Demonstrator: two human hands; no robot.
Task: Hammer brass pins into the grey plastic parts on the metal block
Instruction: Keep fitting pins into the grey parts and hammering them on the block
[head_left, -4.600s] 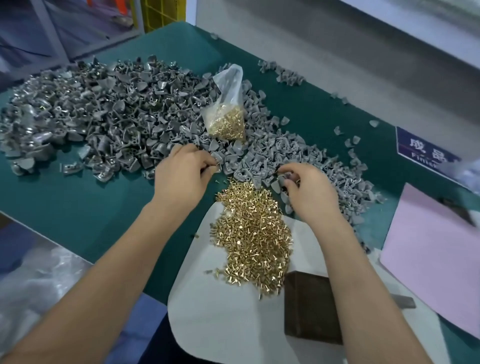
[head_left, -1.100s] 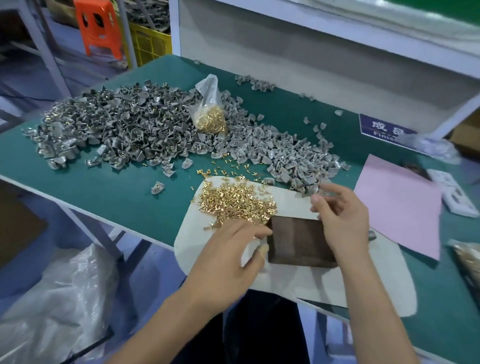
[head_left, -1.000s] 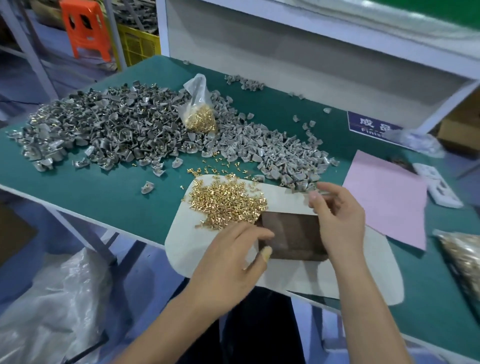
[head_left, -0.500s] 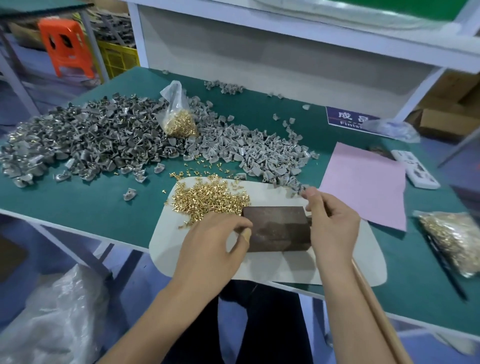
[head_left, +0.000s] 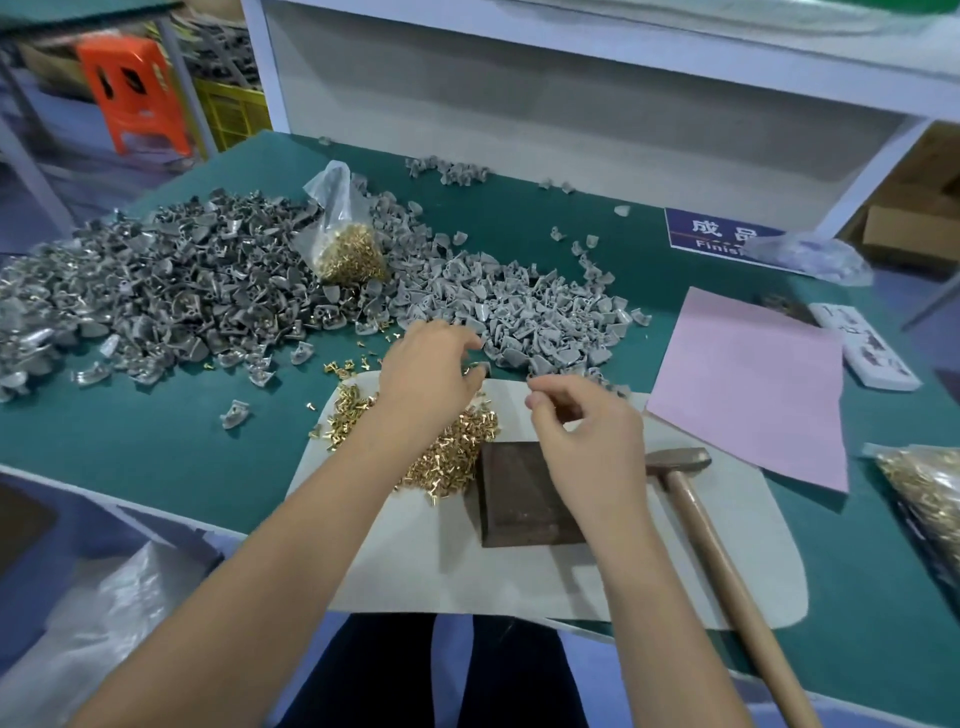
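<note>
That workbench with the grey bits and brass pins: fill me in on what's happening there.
A person is setting up to pin small parts. The left hand reaches over the loose heap of brass pins to the pile of grey plastic parts, fingers curled at one piece. The right hand hovers over the dark rectangular metal block, fingertips pinched together; what they hold is too small to tell. The wooden-handled hammer lies untouched on the white mat.

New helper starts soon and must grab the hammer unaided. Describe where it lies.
Start at the pale mat on the near edge of the green table. Find the dark metal block on it; just right of the block lies the hammer, its head by the pink sheet. It is the only long wooden-handled tool.
</note>
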